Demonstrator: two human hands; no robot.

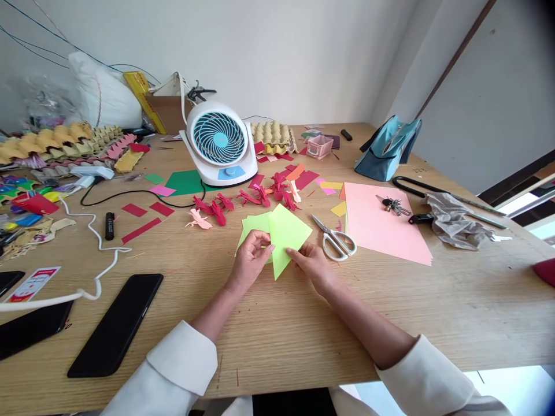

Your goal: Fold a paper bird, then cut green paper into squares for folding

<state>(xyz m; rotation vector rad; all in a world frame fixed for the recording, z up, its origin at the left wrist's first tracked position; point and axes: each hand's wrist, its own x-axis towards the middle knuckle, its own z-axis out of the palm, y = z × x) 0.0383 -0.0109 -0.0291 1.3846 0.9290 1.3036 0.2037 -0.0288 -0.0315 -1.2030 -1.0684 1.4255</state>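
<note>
A light green paper (pixel 288 231), its outline like a kite with a point toward me, is held between my two hands above the table. My left hand (pixel 252 257) pinches its left edge. On the right, my right hand (pixel 313 263) grips the lower right edge with the thumb on top. More light green sheets (pixel 255 225) lie behind and left of the held paper. White-handled scissors (pixel 338 244) rest just right of my right hand, blades pointing away. Beyond the paper sit several folded red paper figures (pixel 217 212) and a pale pink one (pixel 199 219).
A white fan (pixel 220 141) stands at the back. Pink sheets (pixel 381 222), keys (pixel 394 205) and a blue bag (pixel 388 150) are to the right. A black phone (pixel 117 323), a marker (pixel 109 226) and a white cable (pixel 100 268) lie left on the wooden table (pixel 260 341).
</note>
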